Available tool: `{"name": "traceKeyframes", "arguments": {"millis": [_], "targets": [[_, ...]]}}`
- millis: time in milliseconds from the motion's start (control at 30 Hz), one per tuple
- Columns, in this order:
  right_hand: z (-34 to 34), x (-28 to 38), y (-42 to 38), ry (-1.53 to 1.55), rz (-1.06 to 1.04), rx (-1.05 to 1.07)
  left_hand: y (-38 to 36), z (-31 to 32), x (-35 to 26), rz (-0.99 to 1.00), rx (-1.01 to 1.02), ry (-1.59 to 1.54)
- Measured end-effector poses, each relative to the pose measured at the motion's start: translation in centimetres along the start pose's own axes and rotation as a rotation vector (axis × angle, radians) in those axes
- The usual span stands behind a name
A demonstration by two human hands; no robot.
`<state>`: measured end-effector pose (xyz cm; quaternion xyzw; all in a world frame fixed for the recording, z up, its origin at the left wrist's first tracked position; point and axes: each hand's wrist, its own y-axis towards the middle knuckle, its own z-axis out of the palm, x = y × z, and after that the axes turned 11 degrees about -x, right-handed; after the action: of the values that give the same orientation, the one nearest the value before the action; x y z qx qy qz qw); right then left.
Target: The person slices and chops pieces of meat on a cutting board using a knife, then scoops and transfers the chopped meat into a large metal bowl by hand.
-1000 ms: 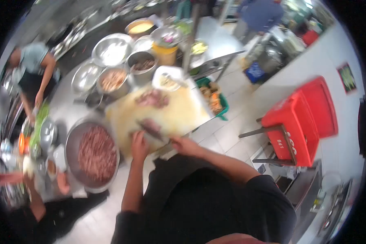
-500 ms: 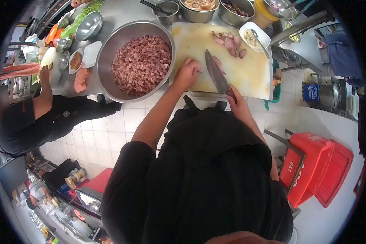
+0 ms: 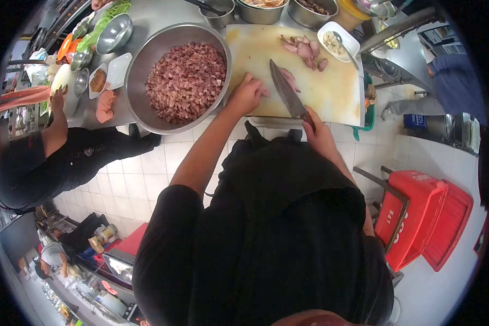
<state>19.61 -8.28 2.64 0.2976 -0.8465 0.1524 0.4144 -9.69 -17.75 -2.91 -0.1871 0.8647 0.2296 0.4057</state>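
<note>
My right hand [image 3: 320, 132] grips the dark handle of a broad kitchen knife [image 3: 288, 92], its blade slanting up and left across the white cutting board [image 3: 337, 100]. A slice of pinkish meat [image 3: 291, 79] lies against the blade's right side. Left of the knife, my left hand [image 3: 248, 95] rests at the board's left part, fingers loosely bent and apart from the blade; nothing plainly shows in them. Several meat pieces [image 3: 305, 50] lie at the top of the board. Beside it on the left is a large steel bowl [image 3: 133, 103] with a heap of diced meat [image 3: 186, 81].
A white dish [image 3: 353, 37] of chopped pale food with a spoon sits at the board's upper right. Steel pots [image 3: 263, 13] line the back. On the left a co-worker [image 3: 32, 163] reaches over the counter. Red bins [image 3: 418, 217] stand at right; another person [image 3: 456, 81] is beyond.
My view has shifted slightly. The knife and both hands keep nearly the same places on the board. At the far right, the other person's leg and shoe have come into view.
</note>
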Motion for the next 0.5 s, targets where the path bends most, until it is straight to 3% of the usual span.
{"name": "traceKeyframes", "arguments": {"millis": [267,367,500], "targets": [[-0.4,0.7,0.2,-0.235,-0.021,0.070,-2.6,-1.9,-2.8,0.056,-0.030,0.147],[-0.9,2.2,0.1,-0.281,-0.064,0.057,-3.9,-1.6,-0.9,0.051,-0.039,0.182],[-0.5,2.0,0.0,-0.319,-0.053,0.064,-4.4,-2.0,-2.4,0.101,-0.051,0.079]]}}
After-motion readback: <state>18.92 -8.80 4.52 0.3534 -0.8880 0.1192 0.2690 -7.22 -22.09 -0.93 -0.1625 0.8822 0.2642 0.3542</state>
